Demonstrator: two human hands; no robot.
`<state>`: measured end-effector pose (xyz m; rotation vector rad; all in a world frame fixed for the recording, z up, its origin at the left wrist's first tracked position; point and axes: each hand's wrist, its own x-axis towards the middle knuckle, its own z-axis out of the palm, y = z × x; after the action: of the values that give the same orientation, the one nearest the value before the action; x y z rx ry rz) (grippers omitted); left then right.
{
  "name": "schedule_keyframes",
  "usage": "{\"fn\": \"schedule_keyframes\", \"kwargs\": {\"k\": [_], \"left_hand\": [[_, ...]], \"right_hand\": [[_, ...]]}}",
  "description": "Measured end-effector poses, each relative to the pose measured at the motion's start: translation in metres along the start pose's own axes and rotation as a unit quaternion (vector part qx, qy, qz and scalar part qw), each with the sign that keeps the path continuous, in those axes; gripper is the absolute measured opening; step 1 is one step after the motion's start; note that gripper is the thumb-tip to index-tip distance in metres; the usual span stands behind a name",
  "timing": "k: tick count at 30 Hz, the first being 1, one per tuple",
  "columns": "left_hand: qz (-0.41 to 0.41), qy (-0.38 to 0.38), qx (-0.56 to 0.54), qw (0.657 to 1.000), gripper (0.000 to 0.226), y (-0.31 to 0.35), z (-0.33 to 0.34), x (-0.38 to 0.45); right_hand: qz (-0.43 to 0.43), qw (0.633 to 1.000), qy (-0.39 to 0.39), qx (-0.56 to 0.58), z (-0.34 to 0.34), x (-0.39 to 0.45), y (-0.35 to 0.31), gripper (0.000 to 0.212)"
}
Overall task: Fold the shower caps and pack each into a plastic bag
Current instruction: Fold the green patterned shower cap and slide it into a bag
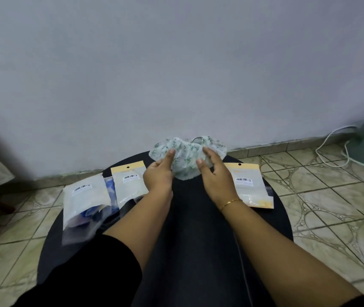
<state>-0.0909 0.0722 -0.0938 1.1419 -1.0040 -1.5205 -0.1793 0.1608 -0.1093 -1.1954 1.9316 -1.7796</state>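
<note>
One shower cap (187,155), pale with a small green flower print, lies bunched at the far edge of the round dark desk (198,218), close to the wall. It looks very light and limp: thin fabric or film with a gathered, ruffled rim that puffs up and will likely spring open unless pressed flat. The surface may be slick, so folds could slide apart. The best hold seems to be at the rim on opposite sides, where the gathers give some bulk for the fingers, smoothing toward the middle before folding.

Both hands are on it now. The left hand (157,175) pinches the cap's left side, thumb on top and fingers curled underneath. The right hand (213,173) grips the right side, thumb pressed onto the fabric and fingers spread over the ruffle; a thin gold bracelet (229,203) circles that wrist.

Nearby, a flat bag with a yellow header (129,183) lies just left of the left hand, and another bag (250,185) lies right of the right hand, partly under the wrist. Farther left, a filled bag (83,202) shows something blue inside and overhangs the desk's edge. Beyond are tiled floor and a white cable (331,149).
</note>
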Motion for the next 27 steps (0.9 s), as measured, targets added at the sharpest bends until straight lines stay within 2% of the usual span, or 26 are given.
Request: {"fn": "schedule_keyframes", "kwargs": {"k": [4,8,12,15,18,21,23,27], "left_hand": [[-0.003,-0.002,-0.057,0.998,0.035,0.001,-0.025,-0.031],[-0.006,-0.021,-0.065,0.998,0.030,-0.005,-0.057,-0.079],[-0.011,-0.067,-0.050,0.996,0.022,-0.027,-0.100,-0.119],[-0.032,-0.088,-0.021,0.995,0.019,-0.045,-0.138,-0.138],[-0.038,-0.111,0.029,0.993,0.018,-0.051,-0.173,-0.143],[-0.044,-0.129,0.056,0.989,0.024,-0.043,-0.194,-0.142],[-0.041,-0.118,0.072,0.990,0.027,-0.036,-0.204,-0.137],[-0.010,-0.042,0.141,0.989,0.048,-0.030,-0.218,-0.126]], "right_hand": [[0.009,0.996,0.053,0.071,-0.015,-0.054,-0.019,0.025],[0.018,0.984,0.119,0.129,-0.031,-0.106,-0.024,0.009],[0.029,0.965,0.191,0.176,-0.048,-0.148,-0.029,0.006],[0.083,0.950,0.229,0.194,-0.057,-0.169,-0.023,0.007],[0.171,0.942,0.252,0.140,-0.065,-0.178,-0.011,0.002],[0.272,0.940,0.179,0.098,-0.071,-0.177,-0.003,0.022],[0.306,0.941,0.110,0.088,-0.074,-0.175,-0.005,0.030],[0.347,0.934,-0.011,0.088,-0.072,-0.175,-0.022,0.025]]}}
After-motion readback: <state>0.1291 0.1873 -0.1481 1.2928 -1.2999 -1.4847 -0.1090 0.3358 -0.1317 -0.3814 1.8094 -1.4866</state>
